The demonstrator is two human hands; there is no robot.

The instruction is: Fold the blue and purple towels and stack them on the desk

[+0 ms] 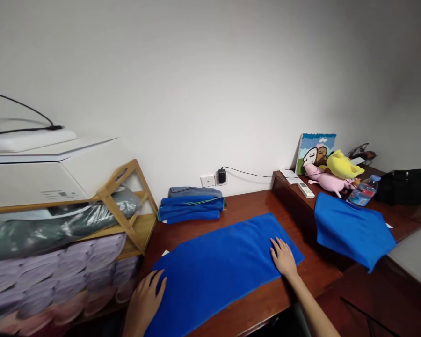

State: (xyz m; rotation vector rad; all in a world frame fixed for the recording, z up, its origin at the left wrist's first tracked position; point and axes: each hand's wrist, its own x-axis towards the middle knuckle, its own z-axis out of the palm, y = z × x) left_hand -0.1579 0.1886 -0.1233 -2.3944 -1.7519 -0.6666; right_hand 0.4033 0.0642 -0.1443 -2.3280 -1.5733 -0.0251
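Observation:
A blue towel (217, 267) lies spread out on the reddish-brown wooden desk (249, 203), with slight wrinkles near its right end. My left hand (147, 297) rests at the towel's left edge, fingers stretched and a little apart. Flat on the towel's right part is my right hand (283, 256), its fingers spread. Neither hand grips anything. Behind the towel, against the wall, sits a stack of folded blue towels (192, 206) with a greyish-blue one on top.
Another blue towel (351, 229) hangs over the edge of the raised side surface at right. On that surface are a remote (305, 190), plush toys (328, 180), a water bottle (365, 191) and a black bag (407, 187). A wooden shelf (121, 206) stands at left.

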